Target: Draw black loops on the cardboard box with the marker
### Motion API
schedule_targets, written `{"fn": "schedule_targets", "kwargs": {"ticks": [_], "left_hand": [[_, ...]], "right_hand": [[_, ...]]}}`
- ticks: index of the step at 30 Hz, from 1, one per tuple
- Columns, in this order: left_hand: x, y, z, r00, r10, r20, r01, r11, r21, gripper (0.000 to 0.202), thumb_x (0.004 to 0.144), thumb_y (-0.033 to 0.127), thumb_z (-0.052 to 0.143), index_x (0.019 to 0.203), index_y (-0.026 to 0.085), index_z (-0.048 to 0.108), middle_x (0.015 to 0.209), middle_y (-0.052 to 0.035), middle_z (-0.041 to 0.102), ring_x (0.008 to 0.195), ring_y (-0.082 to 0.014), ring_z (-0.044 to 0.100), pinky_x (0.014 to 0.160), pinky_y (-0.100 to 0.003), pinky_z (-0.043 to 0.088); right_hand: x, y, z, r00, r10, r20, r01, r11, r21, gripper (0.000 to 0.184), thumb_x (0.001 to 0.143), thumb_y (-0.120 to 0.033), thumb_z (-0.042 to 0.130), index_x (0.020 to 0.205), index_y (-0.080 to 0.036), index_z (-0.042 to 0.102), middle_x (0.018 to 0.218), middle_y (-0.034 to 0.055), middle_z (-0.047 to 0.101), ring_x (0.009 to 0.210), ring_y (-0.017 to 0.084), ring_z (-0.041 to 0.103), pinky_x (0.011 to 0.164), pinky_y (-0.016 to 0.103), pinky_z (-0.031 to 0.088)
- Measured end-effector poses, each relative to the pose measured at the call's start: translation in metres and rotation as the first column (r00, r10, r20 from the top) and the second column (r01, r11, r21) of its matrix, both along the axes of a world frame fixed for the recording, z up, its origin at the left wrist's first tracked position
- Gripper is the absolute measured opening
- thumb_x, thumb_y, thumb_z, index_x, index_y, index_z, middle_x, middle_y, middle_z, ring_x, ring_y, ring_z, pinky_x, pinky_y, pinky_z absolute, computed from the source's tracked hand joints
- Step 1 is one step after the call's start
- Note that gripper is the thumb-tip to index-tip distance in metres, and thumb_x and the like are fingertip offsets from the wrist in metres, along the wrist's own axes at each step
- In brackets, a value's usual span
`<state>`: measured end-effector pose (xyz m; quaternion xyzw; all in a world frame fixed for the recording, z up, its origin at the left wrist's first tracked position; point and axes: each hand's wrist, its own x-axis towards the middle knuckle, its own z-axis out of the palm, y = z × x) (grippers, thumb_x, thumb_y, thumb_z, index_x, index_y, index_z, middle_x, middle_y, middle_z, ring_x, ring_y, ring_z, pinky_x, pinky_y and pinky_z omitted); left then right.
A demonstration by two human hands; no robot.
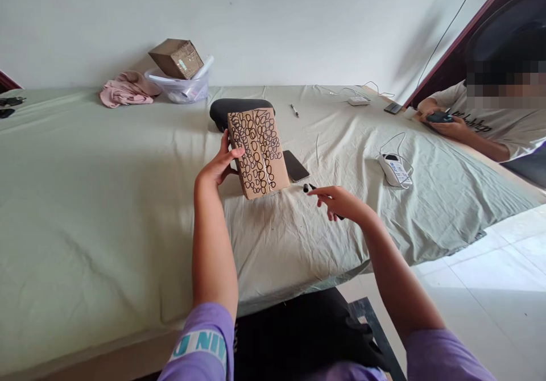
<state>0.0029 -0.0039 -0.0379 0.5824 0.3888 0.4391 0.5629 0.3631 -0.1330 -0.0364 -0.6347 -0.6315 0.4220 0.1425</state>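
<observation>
My left hand (pixel 219 165) grips a flat cardboard piece (pixel 258 152) by its left edge and holds it upright above the bed. The cardboard is covered with black hand-drawn loops. My right hand (pixel 339 202) hovers low over the sheet to the right, fingers curled around a black marker (pixel 307 187) whose tip pokes out to the left. A dark phone (pixel 296 166) lies on the sheet just behind the cardboard.
A pale green sheet covers the bed (pixel 106 187). At the back stand a plastic tub (pixel 181 90) with a cardboard box (pixel 177 58), pink cloth (pixel 125 90), a black cushion (pixel 222 111) and a pen (pixel 294 110). A white charger (pixel 396 169) lies right. Another person (pixel 482 122) sits there holding a phone.
</observation>
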Motion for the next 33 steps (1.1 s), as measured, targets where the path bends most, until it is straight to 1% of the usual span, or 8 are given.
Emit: {"fn": "schedule_targets", "kwargs": {"ticks": [2,6,11,17,19,23,28,33], "left_hand": [[0.000,-0.001,0.001,1.000,-0.003,0.012,0.003,1.000,-0.028,0.137,0.072,0.060,0.086,0.182,0.056,0.004,0.193,-0.0074,0.022,0.164,-0.0524,0.042,0.097,-0.071,0.067],[0.000,-0.002,0.002,1.000,0.004,0.021,-0.003,0.999,-0.034,0.137,0.072,0.059,0.086,0.182,0.056,0.004,0.192,-0.0085,0.027,0.164,-0.0513,0.044,0.098,-0.071,0.066],[0.000,-0.001,0.001,1.000,-0.004,0.014,0.004,0.999,-0.039,0.136,0.071,0.058,0.087,0.181,0.057,0.006,0.193,-0.0085,0.023,0.165,-0.0506,0.043,0.102,-0.073,0.064],[-0.003,0.002,-0.005,1.000,-0.006,0.001,0.006,0.999,-0.032,0.128,0.076,0.062,0.084,0.180,0.058,0.009,0.194,-0.0066,0.021,0.163,-0.0502,0.046,0.104,-0.075,0.062],[-0.003,0.002,-0.005,1.000,-0.005,-0.009,0.005,1.000,-0.027,0.124,0.079,0.061,0.082,0.180,0.057,0.010,0.194,-0.0068,0.021,0.162,-0.0493,0.046,0.103,-0.074,0.063],[-0.003,0.000,-0.003,1.000,-0.004,-0.023,0.003,0.999,-0.032,0.122,0.081,0.059,0.080,0.181,0.055,0.010,0.194,-0.0064,0.019,0.165,-0.0481,0.044,0.108,-0.076,0.060],[-0.003,-0.002,-0.001,1.000,-0.003,-0.027,0.002,0.999,-0.040,0.127,0.080,0.059,0.082,0.181,0.058,0.006,0.194,-0.0070,0.019,0.168,-0.0492,0.040,0.112,-0.078,0.057],[-0.004,-0.001,-0.002,0.999,-0.022,-0.030,0.021,1.000,-0.023,0.130,0.078,0.061,0.083,0.181,0.058,0.003,0.195,-0.0070,0.015,0.169,-0.0512,0.037,0.110,-0.077,0.058]], "right_hand": [[0.008,0.000,0.006,0.989,0.014,-0.149,-0.019,0.999,-0.034,0.026,0.102,-0.028,0.061,0.118,-0.018,0.079,0.102,0.0075,0.076,0.049,0.012,0.069,0.041,0.024,0.050],[0.011,0.000,0.007,0.871,0.053,-0.488,-0.090,0.995,-0.053,0.031,0.095,-0.043,0.072,0.115,-0.019,0.072,0.104,0.0077,0.080,0.057,0.015,0.072,0.047,0.027,0.056],[-0.012,0.011,0.001,0.650,0.148,-0.746,0.011,0.979,0.203,0.048,0.082,-0.038,0.094,0.111,-0.026,0.057,0.089,0.0002,0.079,0.058,0.010,0.057,0.052,0.022,0.041],[-0.067,0.050,0.023,0.581,0.265,-0.770,0.359,0.765,0.534,0.057,0.092,-0.075,0.080,0.085,-0.027,0.050,0.056,-0.0105,0.035,0.050,0.009,0.027,0.051,0.026,0.022],[-0.084,0.060,0.032,0.599,0.249,-0.761,0.451,0.681,0.578,0.056,0.097,-0.082,0.064,0.089,-0.028,0.055,0.056,-0.0105,0.027,0.048,0.010,0.023,0.050,0.029,0.020],[-0.111,0.070,0.035,0.742,0.132,-0.657,0.467,0.602,0.648,0.036,0.097,-0.061,0.061,0.115,-0.029,0.064,0.066,-0.0052,0.051,0.057,0.014,0.044,0.057,0.031,0.035],[-0.123,0.079,0.013,0.797,0.058,-0.601,0.504,0.485,0.715,0.009,0.079,-0.035,0.056,0.076,-0.027,0.056,0.053,-0.0083,0.037,0.052,0.012,0.033,0.057,0.030,0.028],[-0.120,0.084,0.001,0.775,0.056,-0.629,0.532,0.477,0.699,0.010,0.077,-0.035,0.054,0.074,-0.026,0.057,0.053,-0.0075,0.043,0.052,0.013,0.035,0.058,0.031,0.025]]}}
